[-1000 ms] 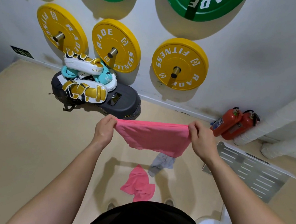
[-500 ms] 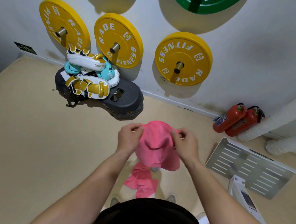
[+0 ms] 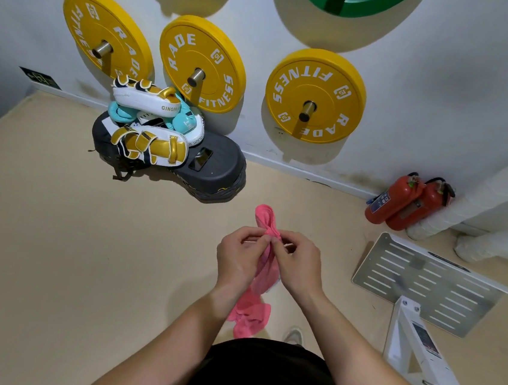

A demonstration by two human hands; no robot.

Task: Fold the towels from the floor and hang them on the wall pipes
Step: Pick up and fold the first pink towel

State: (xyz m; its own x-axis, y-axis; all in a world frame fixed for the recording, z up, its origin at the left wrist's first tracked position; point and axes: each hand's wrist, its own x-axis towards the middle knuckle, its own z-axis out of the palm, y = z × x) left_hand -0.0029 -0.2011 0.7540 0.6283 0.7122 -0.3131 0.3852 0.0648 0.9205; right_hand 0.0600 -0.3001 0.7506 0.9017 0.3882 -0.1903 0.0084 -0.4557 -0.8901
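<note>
Two hands meet in front of the person's chest, the left hand (image 3: 241,258) and the right hand (image 3: 296,265) each pinching the bunched top of a pink towel (image 3: 265,218) between thumb and curled fingers, knuckles nearly touching. The towel's folded loop sticks up just beyond the fingertips, and the rest hangs down between the wrists toward a crumpled pink cloth (image 3: 249,317) on the floor (image 3: 83,252) below the left forearm. Beyond the hands yellow weight plates (image 3: 202,61) hang on wall pegs, and red fire extinguishers (image 3: 394,199) lie beyond and to the right of the right hand.
</note>
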